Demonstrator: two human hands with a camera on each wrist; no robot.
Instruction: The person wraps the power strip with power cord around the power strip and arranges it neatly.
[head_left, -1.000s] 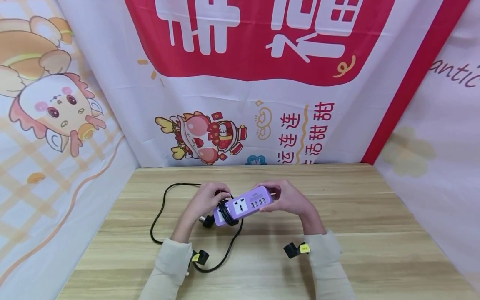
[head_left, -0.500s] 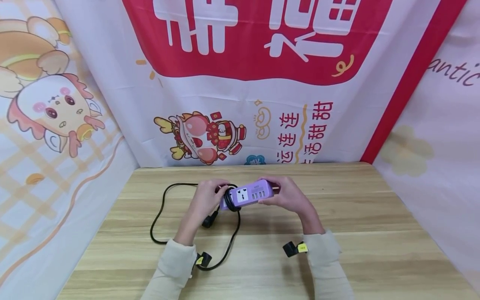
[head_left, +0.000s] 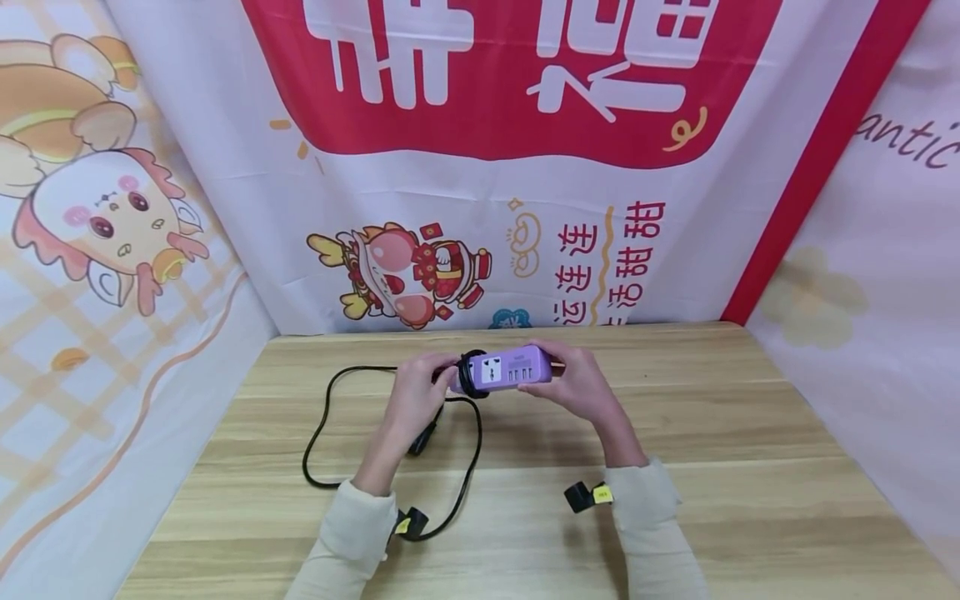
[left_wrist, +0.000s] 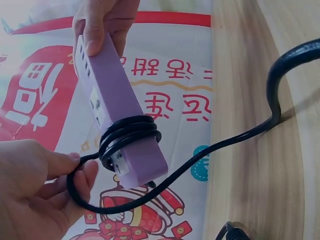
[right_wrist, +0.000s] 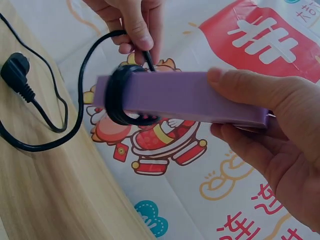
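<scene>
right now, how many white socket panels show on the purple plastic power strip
2: one uncovered white panel midway along the strip, another panel partly behind the coiled black cord, nearer the left hand; the cord may hide more.

Matching pale beige sleeves [head_left: 651, 512]; small black wrist cameras [head_left: 579, 497] with yellow labels [head_left: 602, 494].
</scene>
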